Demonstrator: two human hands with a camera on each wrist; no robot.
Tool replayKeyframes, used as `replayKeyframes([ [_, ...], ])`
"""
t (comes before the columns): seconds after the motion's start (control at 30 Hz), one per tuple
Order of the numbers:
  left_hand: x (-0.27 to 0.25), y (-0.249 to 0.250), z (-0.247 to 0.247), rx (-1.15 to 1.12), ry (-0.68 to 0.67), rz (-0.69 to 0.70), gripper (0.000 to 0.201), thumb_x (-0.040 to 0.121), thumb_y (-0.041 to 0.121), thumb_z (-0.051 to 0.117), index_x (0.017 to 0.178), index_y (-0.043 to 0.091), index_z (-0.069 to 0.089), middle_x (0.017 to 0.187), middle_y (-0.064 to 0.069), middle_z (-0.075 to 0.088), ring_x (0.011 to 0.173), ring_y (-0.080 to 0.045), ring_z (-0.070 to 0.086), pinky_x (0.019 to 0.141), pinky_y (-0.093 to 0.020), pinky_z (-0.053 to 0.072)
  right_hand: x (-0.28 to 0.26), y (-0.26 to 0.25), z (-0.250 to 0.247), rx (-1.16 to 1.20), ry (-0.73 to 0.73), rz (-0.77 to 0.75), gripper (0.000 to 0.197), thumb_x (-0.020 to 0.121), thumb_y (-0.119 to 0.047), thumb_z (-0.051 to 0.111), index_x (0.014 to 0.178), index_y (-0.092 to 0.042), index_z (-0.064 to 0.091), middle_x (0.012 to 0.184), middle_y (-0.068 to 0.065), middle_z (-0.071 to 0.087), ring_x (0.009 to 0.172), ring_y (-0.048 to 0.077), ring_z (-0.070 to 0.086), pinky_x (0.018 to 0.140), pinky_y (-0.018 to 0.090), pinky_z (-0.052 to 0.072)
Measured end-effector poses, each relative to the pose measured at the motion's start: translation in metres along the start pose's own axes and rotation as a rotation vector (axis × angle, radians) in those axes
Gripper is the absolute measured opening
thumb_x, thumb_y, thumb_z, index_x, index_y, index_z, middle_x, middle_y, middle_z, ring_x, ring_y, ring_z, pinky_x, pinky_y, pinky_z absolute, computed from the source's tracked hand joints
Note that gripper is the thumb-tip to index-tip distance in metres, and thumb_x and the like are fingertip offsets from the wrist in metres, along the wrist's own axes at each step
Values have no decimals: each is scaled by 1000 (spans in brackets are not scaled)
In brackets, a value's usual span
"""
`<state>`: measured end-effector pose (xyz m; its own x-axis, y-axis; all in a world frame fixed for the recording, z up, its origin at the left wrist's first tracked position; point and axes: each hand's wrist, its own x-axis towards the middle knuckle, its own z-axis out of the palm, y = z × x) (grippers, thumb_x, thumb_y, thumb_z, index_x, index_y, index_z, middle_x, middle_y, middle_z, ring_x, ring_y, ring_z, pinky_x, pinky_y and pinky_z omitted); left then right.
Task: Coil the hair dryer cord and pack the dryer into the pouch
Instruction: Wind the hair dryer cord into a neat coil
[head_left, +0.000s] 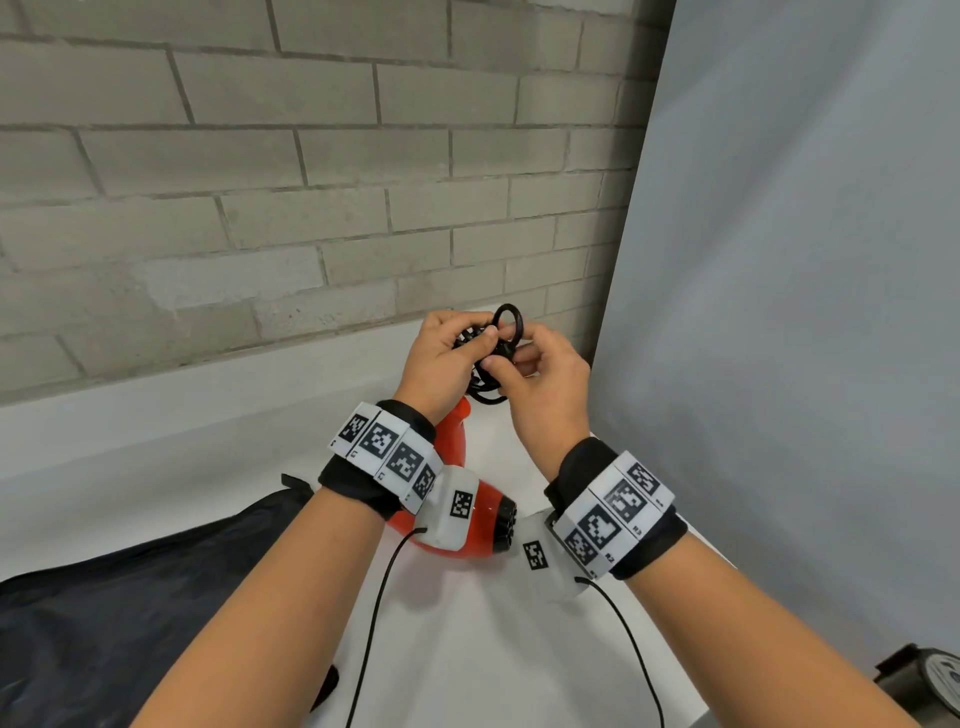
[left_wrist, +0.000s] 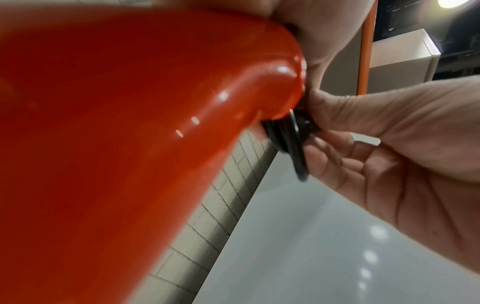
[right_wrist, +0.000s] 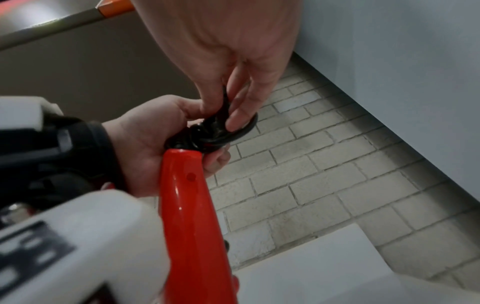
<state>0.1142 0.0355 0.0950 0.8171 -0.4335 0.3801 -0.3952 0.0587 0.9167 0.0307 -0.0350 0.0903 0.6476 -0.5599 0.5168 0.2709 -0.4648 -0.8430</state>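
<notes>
The red hair dryer (head_left: 457, 447) hangs handle-up under my hands, its black nozzle end (head_left: 505, 527) low beside my left wrist; its red handle (right_wrist: 187, 205) fills the wrist views (left_wrist: 130, 123). The black cord (head_left: 491, 358) is bunched in coils at the top of the handle, with one loop (head_left: 507, 319) sticking up. My left hand (head_left: 447, 353) grips the coiled bundle at the handle's end (right_wrist: 145, 144). My right hand (head_left: 535, 374) pinches cord loops (right_wrist: 221, 123) between thumb and fingers (right_wrist: 244, 107). The dark pouch (head_left: 130, 597) lies flat at lower left.
A white table (head_left: 467, 649) runs to a grey brick wall (head_left: 260, 182) at the back. A pale grey panel (head_left: 805, 312) stands on the right. A dark object (head_left: 924, 670) sits at the lower right corner. Thin sensor cables (head_left: 374, 623) trail from both wrists.
</notes>
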Motion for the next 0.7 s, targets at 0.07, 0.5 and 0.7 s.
replayKeyframes([
  [0.07,0,0,-1,8,8,-17,23,86,15,57,107,12,64,108,-10,45,104,-15,48,80,-4,37,-1,4,4,37,21,13,28,77,-7,68,85,-31,60,82,4,55,76,21,57,70,41,57],
  [0.5,-7,6,0,36,-63,23,19,87,14,55,103,15,65,103,-10,54,88,-5,54,77,-1,41,-5,23,4,-205,41,-154,16,77,-9,68,75,-3,54,70,-6,42,69,6,41,63,11,36],
  [0.7,-8,6,-1,-84,-135,-26,17,91,16,48,100,15,63,85,2,60,82,-14,58,80,-24,47,0,29,-3,-136,-63,-174,12,79,-11,67,77,-7,56,80,-14,39,74,-1,46,72,29,49],
])
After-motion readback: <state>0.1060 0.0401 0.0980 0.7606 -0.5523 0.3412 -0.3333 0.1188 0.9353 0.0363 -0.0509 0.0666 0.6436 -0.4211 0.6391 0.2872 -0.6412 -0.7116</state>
